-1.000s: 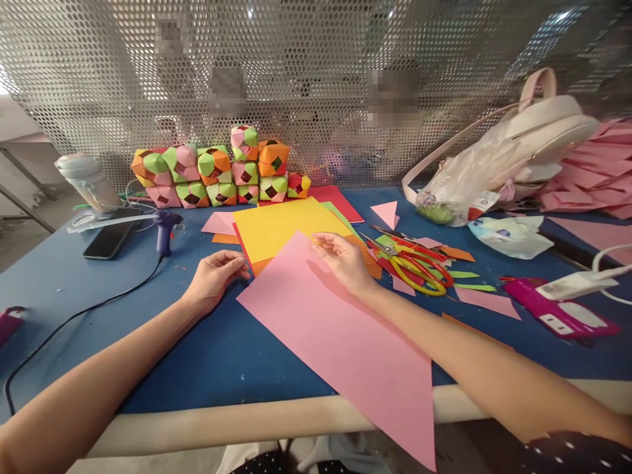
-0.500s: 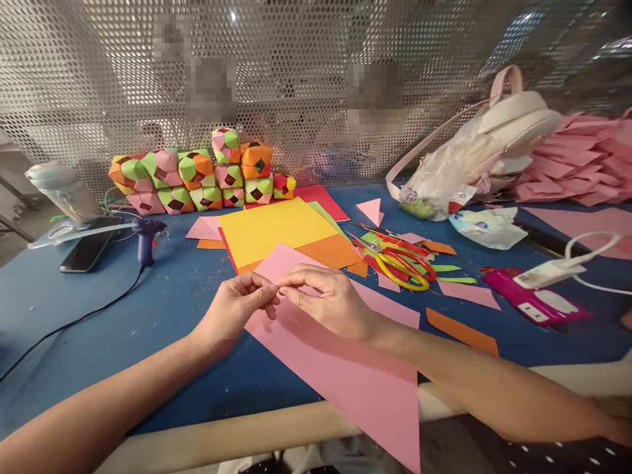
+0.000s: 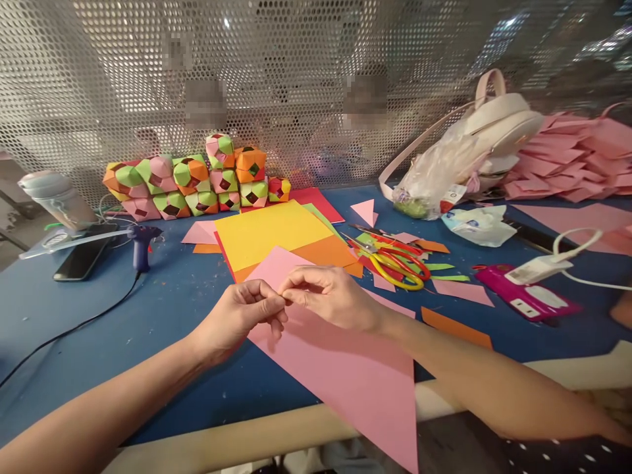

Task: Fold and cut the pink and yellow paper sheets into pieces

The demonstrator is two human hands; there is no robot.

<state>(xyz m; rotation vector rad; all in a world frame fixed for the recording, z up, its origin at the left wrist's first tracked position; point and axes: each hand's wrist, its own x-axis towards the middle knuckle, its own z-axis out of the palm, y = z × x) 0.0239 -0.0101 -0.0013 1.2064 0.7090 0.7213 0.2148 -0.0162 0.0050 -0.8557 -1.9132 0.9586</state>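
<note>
My left hand point(image 3: 251, 313) and my right hand point(image 3: 330, 296) meet fingertip to fingertip above a large pink sheet point(image 3: 355, 382). Each is closed in a pinch; whatever lies between the fingertips is too small to make out. The pink sheet lies slantwise and its near corner hangs over the table's front edge. Behind it are a yellow sheet point(image 3: 276, 227) and an orange sheet point(image 3: 323, 253), partly overlapping. Scissors with yellow handles point(image 3: 399, 273) and red handles rest among paper scraps to the right of my hands.
Folded paper balls point(image 3: 190, 174) are stacked at the back left. A purple glue gun point(image 3: 142, 247), a phone point(image 3: 86, 253) and a bottle point(image 3: 56, 197) stand or lie at left. At right are a bag point(image 3: 498, 125), pink paper pieces point(image 3: 577, 158) and a magenta power strip point(image 3: 523, 299).
The view has shifted slightly, so the table items appear a little farther left. My hands remain pinched together over the pink sheet, with a small change in the left fingers.
</note>
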